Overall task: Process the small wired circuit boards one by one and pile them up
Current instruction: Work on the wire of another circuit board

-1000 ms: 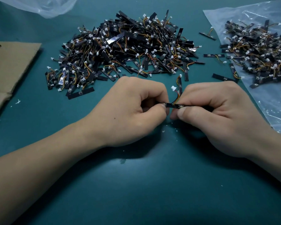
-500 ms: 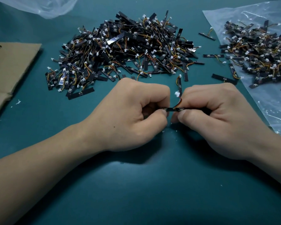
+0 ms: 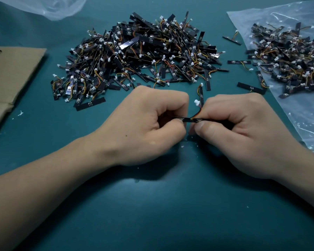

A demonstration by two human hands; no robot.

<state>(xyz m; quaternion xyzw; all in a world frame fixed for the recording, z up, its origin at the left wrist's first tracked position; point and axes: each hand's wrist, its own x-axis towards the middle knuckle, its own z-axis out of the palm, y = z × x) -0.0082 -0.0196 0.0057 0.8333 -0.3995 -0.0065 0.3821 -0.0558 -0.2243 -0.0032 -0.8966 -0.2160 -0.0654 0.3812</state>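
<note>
A thin black circuit board strip with orange and red wires and a white plug is held level between my two hands over the teal mat. My left hand pinches its left end with curled fingers. My right hand pinches its right end between thumb and forefinger. A big heap of the same wired boards lies behind my hands. A second heap rests on a clear plastic bag at the right.
Single boards lie loose between the heaps, one just behind my hands. Flat brown cardboard covers the left edge. Another clear bag lies at the top left. Tiny white crumbs dot the mat under my hands.
Both hands with the board have drifted slightly toward me. The white plug has shifted a little to the right, closer to my right hand.
</note>
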